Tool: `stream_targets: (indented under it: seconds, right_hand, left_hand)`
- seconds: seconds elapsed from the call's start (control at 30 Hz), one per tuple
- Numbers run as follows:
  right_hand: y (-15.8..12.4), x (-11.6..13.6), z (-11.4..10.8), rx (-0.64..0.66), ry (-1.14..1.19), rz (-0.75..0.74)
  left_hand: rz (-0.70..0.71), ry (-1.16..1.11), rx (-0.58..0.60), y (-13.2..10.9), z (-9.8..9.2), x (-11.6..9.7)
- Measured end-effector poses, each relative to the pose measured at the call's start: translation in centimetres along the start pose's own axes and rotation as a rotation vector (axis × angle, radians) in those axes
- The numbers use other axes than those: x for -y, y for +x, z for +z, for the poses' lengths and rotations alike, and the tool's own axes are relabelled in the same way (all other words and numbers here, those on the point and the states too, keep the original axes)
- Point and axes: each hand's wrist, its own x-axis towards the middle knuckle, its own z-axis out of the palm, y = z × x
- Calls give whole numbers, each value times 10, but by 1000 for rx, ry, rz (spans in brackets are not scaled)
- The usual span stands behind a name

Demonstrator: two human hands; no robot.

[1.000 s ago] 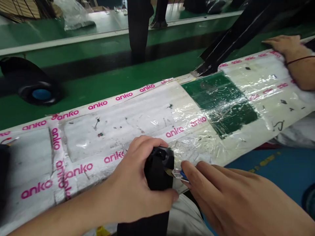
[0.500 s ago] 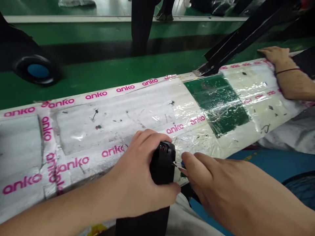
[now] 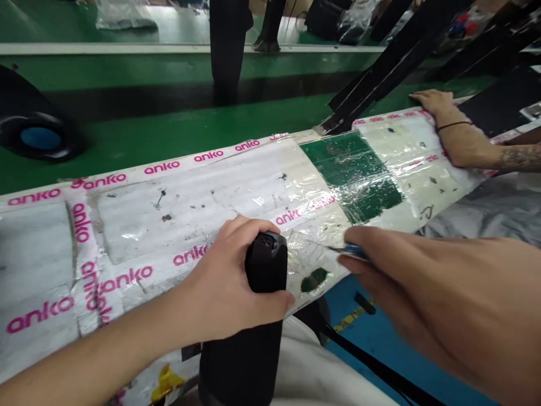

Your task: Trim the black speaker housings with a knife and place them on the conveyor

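Note:
My left hand is wrapped around the upper part of a black cylindrical speaker, which stands tilted against the table's near edge. At its top end an opening shows small parts inside that I cannot make out. To the right, my right hand is closed on a small blue-handled tool. The tool's thin metal tip points left, apart from the speaker, over the taped table edge. Motion blurs this hand, and the tool's exact kind cannot be told.
The worktop is covered with white sheets and pink-lettered tape. Behind it runs a green conveyor belt carrying another black speaker with a blue end. A co-worker's hand rests at the right. Dark slanted bar beyond.
My right hand has drawn the tool away from the speaker, to the right and slightly up. My left hand keeps its hold; the speaker sits slightly further left in view.

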Motion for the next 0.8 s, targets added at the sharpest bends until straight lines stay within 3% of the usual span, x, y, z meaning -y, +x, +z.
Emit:
stream_targets:
  seconds: [0.07,0.23,0.3,0.37,0.43,0.53,0.63,0.8]
  right_hand:
    - [-9,0,3,-73,25,54]
    - [-11,16,21,-70,156,43]
    - [-10,24,28,-71,194,67]
    - [-12,28,34,-71,271,109]
    - [-17,30,39,-53,406,200]
    - [-32,30,48,-19,683,418]
    - [-47,30,61,-44,883,644]
    - [-60,30,76,-44,987,752]
  left_hand:
    - [-3,-7,0,-1,1,1]
    - [38,0,-31,-4,2,1]
    - [30,-14,51,-4,-6,4]
    - [11,-102,212,-2,-18,10]
    - [-17,-191,314,2,-27,17]
    - [-50,-142,243,9,-28,26]
    - [-48,-73,206,11,-17,26]
    - [-148,-199,254,6,-8,20]
